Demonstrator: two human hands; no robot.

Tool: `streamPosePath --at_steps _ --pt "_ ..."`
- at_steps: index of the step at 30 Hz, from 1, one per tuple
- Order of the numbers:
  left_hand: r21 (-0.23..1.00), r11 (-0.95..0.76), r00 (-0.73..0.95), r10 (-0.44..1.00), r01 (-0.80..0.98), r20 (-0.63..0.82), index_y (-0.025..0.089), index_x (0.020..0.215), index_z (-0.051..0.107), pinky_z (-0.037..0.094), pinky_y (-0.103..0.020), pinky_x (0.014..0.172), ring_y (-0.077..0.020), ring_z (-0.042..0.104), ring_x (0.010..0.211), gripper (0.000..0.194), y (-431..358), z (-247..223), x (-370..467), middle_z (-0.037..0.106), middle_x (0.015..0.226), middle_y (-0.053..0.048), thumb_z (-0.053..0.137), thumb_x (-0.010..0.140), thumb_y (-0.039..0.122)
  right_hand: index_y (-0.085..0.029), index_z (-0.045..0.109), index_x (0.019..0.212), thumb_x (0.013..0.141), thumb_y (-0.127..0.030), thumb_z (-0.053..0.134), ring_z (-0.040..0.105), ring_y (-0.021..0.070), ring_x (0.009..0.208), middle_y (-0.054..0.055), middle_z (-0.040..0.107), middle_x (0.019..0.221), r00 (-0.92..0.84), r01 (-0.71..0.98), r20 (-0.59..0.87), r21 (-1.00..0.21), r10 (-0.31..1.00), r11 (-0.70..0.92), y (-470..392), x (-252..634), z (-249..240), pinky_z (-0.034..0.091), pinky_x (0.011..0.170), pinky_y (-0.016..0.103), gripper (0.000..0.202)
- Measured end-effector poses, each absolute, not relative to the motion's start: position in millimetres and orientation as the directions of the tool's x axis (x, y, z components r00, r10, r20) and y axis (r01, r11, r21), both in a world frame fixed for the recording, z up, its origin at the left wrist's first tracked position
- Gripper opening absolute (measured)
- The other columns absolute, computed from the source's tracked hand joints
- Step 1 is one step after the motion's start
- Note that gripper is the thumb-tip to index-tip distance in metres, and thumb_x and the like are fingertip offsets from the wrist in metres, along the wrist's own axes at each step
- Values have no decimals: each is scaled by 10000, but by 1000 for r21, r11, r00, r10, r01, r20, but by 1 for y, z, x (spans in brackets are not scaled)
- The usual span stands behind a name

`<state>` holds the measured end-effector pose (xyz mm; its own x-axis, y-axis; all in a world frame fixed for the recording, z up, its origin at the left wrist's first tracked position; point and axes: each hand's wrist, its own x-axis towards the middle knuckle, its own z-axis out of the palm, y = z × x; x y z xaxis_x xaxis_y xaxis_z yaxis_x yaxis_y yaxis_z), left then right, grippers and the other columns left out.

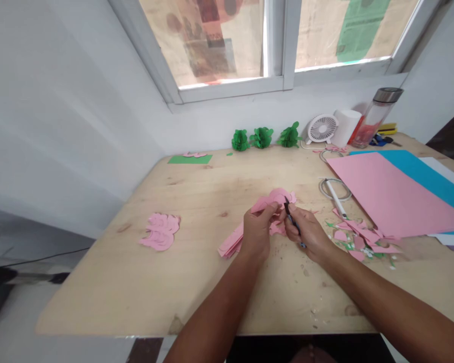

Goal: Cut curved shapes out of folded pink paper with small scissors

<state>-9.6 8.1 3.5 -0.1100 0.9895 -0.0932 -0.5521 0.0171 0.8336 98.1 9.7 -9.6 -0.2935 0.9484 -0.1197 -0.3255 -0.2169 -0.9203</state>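
Note:
Near the middle of the wooden table, my left hand (pixel 260 229) is closed on a folded stack of pink paper (pixel 232 241), whose long strip sticks out toward the lower left. Rounded, curved outlines show at the stack's upper end. My right hand (pixel 306 229) grips a small pair of dark scissors (pixel 293 220), their blades up against the pink paper. The fingers hide part of the scissors' handles. Off to the left lie pink scalloped paper cutouts (pixel 161 232), apart from both hands.
Pink, green and white scraps (pixel 363 239) lie right of my hands, beside a white pen (pixel 336 199). Large pink sheets (pixel 397 196) cover blue ones. Green paper figures (pixel 262 137), a small fan (pixel 323 129) and a bottle (pixel 376 118) stand along the wall. A green strip (pixel 189 159) lies back left.

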Motion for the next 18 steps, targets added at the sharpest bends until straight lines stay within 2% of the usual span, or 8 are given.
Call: streamPosePath --at_steps 18 --pt "831 40 -128 983 -555 -133 125 599 629 420 -275 618 -126 542 624 127 9 5 -9 592 621 -26 688 616 236 -155 538 680 801 -492 509 195 48 324 -86 322 395 -292 -324 -139 -916 946 -235 10 98 -10 114 344 206 359"
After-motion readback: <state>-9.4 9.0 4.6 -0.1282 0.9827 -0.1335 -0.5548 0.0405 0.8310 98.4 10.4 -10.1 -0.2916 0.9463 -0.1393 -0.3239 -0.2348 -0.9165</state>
